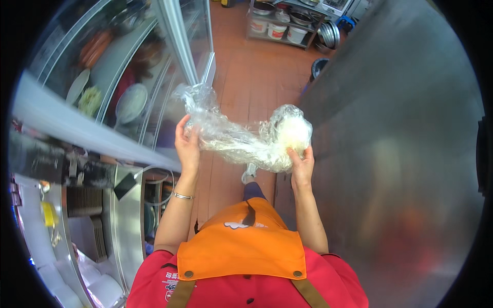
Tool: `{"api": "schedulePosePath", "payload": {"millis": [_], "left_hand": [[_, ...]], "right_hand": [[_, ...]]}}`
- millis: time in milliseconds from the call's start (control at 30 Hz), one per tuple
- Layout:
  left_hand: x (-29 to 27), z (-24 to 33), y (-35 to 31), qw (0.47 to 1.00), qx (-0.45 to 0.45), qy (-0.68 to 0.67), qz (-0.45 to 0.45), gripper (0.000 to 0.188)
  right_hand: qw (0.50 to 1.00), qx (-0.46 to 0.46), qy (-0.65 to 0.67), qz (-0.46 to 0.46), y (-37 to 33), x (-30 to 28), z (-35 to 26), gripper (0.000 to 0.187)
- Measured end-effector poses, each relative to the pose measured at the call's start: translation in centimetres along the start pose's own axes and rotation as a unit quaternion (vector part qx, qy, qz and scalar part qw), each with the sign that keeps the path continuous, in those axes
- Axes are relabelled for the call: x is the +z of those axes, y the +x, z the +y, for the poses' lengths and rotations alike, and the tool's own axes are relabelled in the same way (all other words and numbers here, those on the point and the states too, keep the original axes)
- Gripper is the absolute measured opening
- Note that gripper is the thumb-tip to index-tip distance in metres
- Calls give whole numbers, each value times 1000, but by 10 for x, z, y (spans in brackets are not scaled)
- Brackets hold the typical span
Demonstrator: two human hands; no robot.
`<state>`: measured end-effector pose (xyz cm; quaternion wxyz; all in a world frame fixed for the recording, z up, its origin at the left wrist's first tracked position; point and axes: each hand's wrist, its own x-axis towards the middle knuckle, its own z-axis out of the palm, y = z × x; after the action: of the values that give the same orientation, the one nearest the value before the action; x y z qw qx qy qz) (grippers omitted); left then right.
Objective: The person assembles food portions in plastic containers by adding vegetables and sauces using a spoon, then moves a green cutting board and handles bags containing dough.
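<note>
A crumpled, clear plastic bag (241, 138) with a pale whitish lump bunched in its right end is being held up in mid-air, in front of the person's chest and above the reddish-brown tiled floor (246, 77). Its loose, twisted left end is being gripped by the left hand (187, 143), whose fingers (181, 128) are being curled around the film, the thumb side pressed against it. The bulging right end is being supported from below by the right hand (302, 164), whose fingers (294, 153) are being closed up into the plastic; how tightly cannot be told. The bag is being stretched between the two hands, sagging slightly in the middle.

A thin silver bracelet (182, 195) is being worn on the left wrist. Below the hands, an orange apron bib (241, 246) is being worn over a red shirt (154, 282). To the left, a glass-fronted display cabinet (118, 82) with plates and food behind the glass is being seen, and to the right a large brushed stainless-steel panel (400, 143) is standing close beside the right hand. At the far end of the floor, a metal rack (282, 28) with white buckets and steel bowls is standing
</note>
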<state>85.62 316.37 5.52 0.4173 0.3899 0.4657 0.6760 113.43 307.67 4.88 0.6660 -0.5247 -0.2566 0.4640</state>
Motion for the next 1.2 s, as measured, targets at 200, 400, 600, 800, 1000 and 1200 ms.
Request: {"api": "schedulePosePath", "payload": {"millis": [200,400,600,800,1000,1200], "left_hand": [[79,-25,157,995,-89,-31,-8,42],[154,-41,287,981,-144,-47,-119,59],[279,-128,387,932,-158,72,-319,49],[340,-252,570,897,-335,-122,-259,23],[493,-274,663,907,-311,22,-282,36],[630,-288,706,720,-548,-119,-409,39]], "right_hand": [[991,101,90,-22,213,27,3,53],[958,200,192,-77,402,68,3,49],[991,112,63,-45,524,138,6,48],[976,98,194,28,641,141,-29,41],[964,13,235,120,724,115,-49,45],[939,2,280,200,787,28,-34,44]]}}
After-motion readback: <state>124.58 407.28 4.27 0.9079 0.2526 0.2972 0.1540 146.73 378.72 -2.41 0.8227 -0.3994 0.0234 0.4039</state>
